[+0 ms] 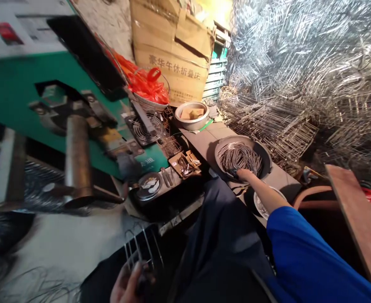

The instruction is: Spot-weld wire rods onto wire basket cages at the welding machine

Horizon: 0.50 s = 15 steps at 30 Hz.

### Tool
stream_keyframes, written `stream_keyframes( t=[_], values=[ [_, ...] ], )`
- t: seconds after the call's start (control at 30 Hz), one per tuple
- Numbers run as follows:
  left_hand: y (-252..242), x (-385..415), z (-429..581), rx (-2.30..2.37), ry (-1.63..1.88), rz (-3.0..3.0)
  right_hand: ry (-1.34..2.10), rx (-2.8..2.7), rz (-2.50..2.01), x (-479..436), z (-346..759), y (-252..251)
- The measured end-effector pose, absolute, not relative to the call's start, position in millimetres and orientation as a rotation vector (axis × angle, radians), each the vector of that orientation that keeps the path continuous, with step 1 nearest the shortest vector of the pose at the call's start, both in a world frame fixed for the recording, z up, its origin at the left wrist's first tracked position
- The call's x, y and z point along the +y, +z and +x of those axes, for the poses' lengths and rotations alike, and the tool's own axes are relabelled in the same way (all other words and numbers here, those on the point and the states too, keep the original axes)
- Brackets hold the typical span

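Note:
My left hand [130,281] is low in the view, fingers closed on a bent wire frame [139,248] with several thin upright prongs. Out to the right, my right hand [245,174] reaches over the near rim of a grey basin [266,156]. A coil of bent wire pieces [237,158] fills that basin, and my fingertips are at its near edge. Something dark covers or lies at those fingertips, so I cannot make out whether they grip a piece. Below my right forearm is a pale round bowl [278,192], partly hidden by the arm.
On the left stands a green machine [15,84] with a metal cylinder [77,147]. Behind are a white bowl [192,123] and a cardboard box [173,63]. Wire racks [299,63] pile up at right, near a wooden board [352,210]. A small parts box [185,164] sits mid-view.

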<state>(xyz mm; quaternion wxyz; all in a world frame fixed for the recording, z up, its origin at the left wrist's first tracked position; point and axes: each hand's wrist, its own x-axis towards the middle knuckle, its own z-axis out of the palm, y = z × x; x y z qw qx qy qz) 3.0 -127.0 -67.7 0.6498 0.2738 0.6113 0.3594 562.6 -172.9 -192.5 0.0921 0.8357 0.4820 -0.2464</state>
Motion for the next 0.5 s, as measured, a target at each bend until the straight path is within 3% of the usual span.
stream_keyframes(
  t=[0.17, 0.4, 0.5],
  values=[
    [-73.1, -127.9, -8.5, 1.412, 0.839, 0.649, -0.744, 1.527, 2.695, -167.6, 559.0, -166.2],
    [-67.2, -113.2, -7.7, 1.334, 0.88, 0.641, -0.337, 1.647, 3.299, -176.3, 555.9, -79.9],
    [-64.5, -107.2, -1.5, 1.31, 0.929, 0.64, -0.794, 2.006, 3.565, -166.1, 528.5, -43.8]
  ],
)
